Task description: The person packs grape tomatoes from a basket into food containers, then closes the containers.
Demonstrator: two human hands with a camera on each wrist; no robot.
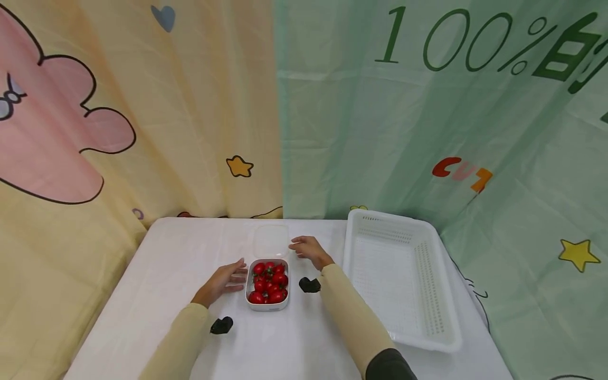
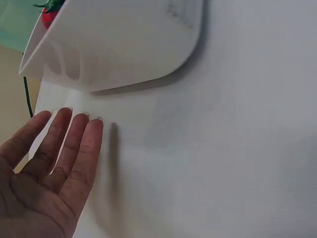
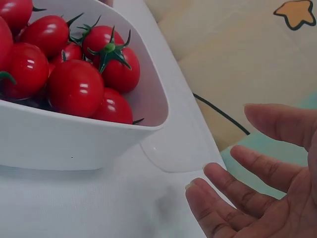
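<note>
A small white box (image 1: 267,307) on the table holds several red cherry tomatoes (image 3: 75,89) with green stems. Just behind it lies a clear, flat lid (image 1: 271,241). My left hand (image 1: 225,279) is at the box's left side, its fingers extended and the palm bare. In the left wrist view, those fingertips (image 2: 64,115) point toward the white box wall (image 2: 124,44) with a gap between. To the box's right and further back, my right hand (image 1: 311,250) reaches beside the lid's right edge. The right wrist view shows its fingers (image 3: 242,191) spread and loosely bent, holding nothing.
A large white plastic basket (image 1: 451,327) with slotted walls stands on the right of the white-covered table (image 1: 142,311), close to my right forearm. Printed curtains (image 1: 342,137) hang behind and at both sides. Small black devices (image 1: 310,285) sit by both wrists.
</note>
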